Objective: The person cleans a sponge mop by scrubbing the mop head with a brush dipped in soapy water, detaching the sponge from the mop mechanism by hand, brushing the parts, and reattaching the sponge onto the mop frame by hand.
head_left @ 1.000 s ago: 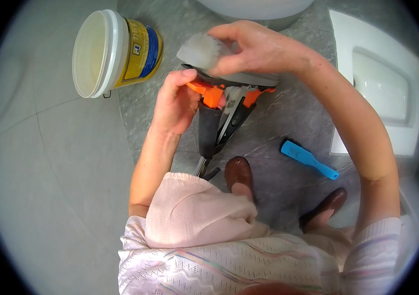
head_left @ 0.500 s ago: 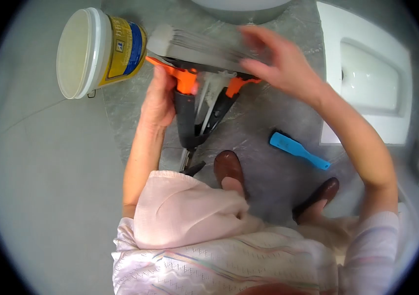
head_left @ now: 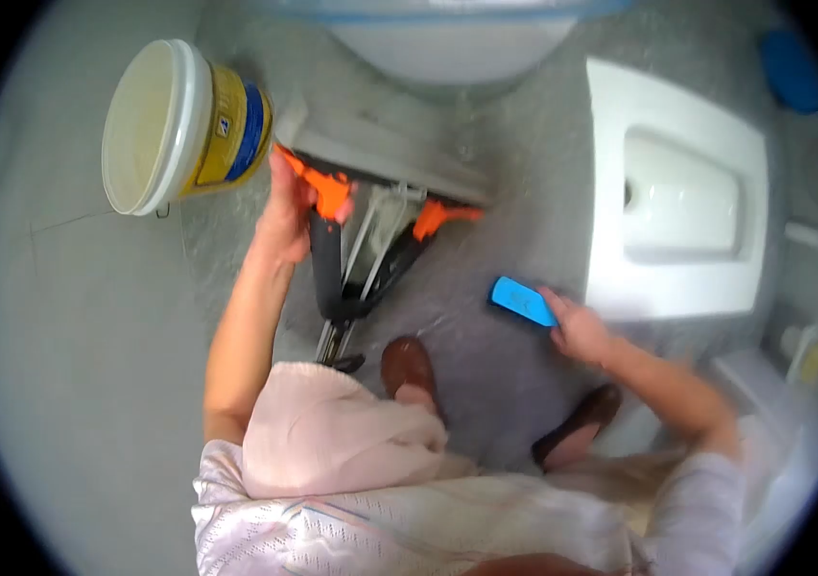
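My left hand (head_left: 286, 213) is wrapped round the orange and black end of a mop head (head_left: 328, 192), whose grey pad is blurred and faces away from me. The mop's black folding arms and metal pole point down toward my feet. To the right, my right hand (head_left: 577, 328) grips the handle of a blue brush (head_left: 522, 300). The brush's blue back faces up, and its dark bristles barely show along the lower edge. My fingers hide most of the brush handle.
A yellow and blue bucket with a white rim (head_left: 178, 125) lies at the upper left. A white squat toilet (head_left: 682, 221) is set in the floor at right. At the top is a large pale basin (head_left: 447, 48). A blue round object (head_left: 793, 70) sits at the upper right.
My right hand has left the mop pad, moved down and right, and taken hold of the blue brush. My left hand still holds the mop. The view has shifted, showing more at the top.
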Tool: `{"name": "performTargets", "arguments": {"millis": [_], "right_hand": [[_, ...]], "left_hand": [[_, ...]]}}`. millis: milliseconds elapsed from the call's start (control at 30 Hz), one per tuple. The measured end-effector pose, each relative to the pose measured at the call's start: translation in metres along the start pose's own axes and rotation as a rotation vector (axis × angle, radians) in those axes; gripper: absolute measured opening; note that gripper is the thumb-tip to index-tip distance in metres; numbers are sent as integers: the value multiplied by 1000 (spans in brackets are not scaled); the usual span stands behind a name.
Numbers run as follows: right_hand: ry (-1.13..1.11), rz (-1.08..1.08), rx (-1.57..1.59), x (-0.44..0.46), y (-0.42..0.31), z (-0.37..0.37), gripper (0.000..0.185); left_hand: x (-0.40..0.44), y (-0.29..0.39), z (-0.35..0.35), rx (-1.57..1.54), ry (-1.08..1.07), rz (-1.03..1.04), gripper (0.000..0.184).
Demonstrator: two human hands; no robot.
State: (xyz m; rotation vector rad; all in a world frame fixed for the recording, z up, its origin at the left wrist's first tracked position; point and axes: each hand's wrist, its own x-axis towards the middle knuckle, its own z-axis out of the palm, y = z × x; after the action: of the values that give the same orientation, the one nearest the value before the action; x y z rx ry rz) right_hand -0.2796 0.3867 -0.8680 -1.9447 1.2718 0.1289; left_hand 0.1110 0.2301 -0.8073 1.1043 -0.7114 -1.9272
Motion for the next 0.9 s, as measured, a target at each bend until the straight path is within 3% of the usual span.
{"name": "performTargets", "arguments": {"millis": [33,100,167,200,233,267,367,467,500,567,633,667,767,900], "right_hand": [[97,-3,66,3,2,-16,63],[200,60,137,14,13,-70,61],[369,78,143,14,13,-124,61],[384,223,177,10,11,-158,62],[554,190,233,11,6,-188,62],[705,146,195,8,6,-220,60],[896,-79,37,38,-70,-334,51],[616,-206,-239,104,-106,-408,47],[499,60,-337,123,-168,-408,38],[508,139,-675,153,-221,-366,30],[258,46,-706,212,-181,-366,42],[-92,149,-501,258,-143,-400,53],[-219,259,-641,312,-87,-387,45],[-304,233,-653,332,-91,-367,38]], "left_hand": [[1,-2,-2,-40,-16,-41,77],[8,-6,15,17,164,-50,88],[11,-9,14,-15,52,-53,84],[13,-12,13,-17,3,-39,84],[15,-14,12,-17,-42,-29,83],[15,-14,8,-180,-173,-49,66],[14,-7,-1,-107,-181,-82,53],[11,1,7,-70,-83,-107,38],[12,1,6,-60,-87,-117,34],[15,-2,3,-14,-104,-108,27],[16,-3,-1,-13,-110,-98,23],[16,-3,-3,-10,-110,-94,21],[11,-5,-4,-5,-126,-98,22],[12,-1,-9,-48,-138,-97,21]]}}
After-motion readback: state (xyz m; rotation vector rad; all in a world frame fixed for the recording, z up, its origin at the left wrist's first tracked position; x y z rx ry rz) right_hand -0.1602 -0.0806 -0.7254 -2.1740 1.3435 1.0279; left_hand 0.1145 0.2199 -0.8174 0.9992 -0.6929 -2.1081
